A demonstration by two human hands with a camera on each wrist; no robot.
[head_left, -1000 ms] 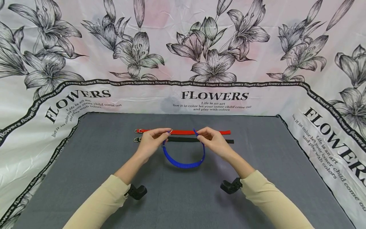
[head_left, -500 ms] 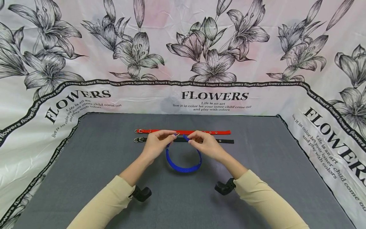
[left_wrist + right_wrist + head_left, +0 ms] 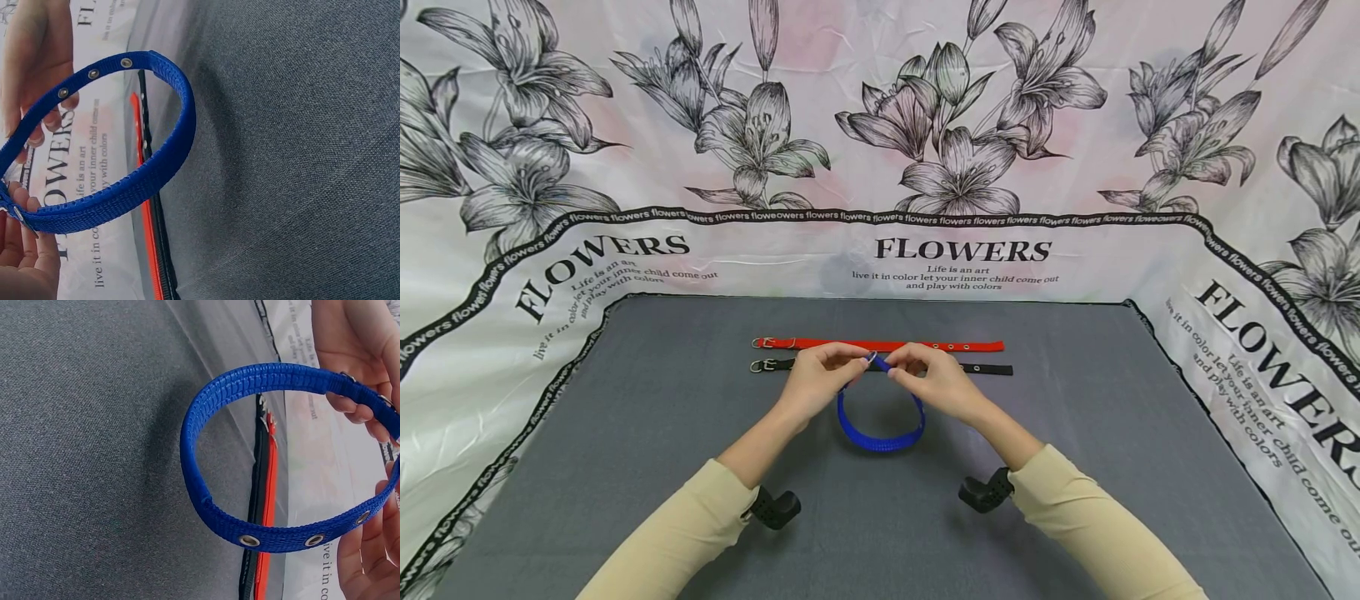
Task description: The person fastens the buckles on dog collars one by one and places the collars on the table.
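A blue collar [image 3: 881,443] with metal eyelets hangs in a loop above the grey surface, held up by both hands. My left hand [image 3: 818,375] pinches its buckle end, where a metal buckle [image 3: 872,357] shows at the fingertips. Close by on the right, my right hand [image 3: 938,381] pinches the tapered strap end, which meets the buckle. In the left wrist view the loop of the collar [image 3: 150,181] bends round from one hand to the other. The right wrist view shows the eyelets [image 3: 249,540] along the strap; the exact threading at the buckle is hidden.
Behind the hands lie a red collar [image 3: 973,347] and a black collar [image 3: 992,369], stretched out side by side with buckles to the left. A floral cloth [image 3: 955,258] rises at the back of the grey surface [image 3: 880,533].
The hands have drawn together, and the strap end has come from well apart to the buckle. The blue loop has narrowed and sits slightly lower. The red and black collars stay put.
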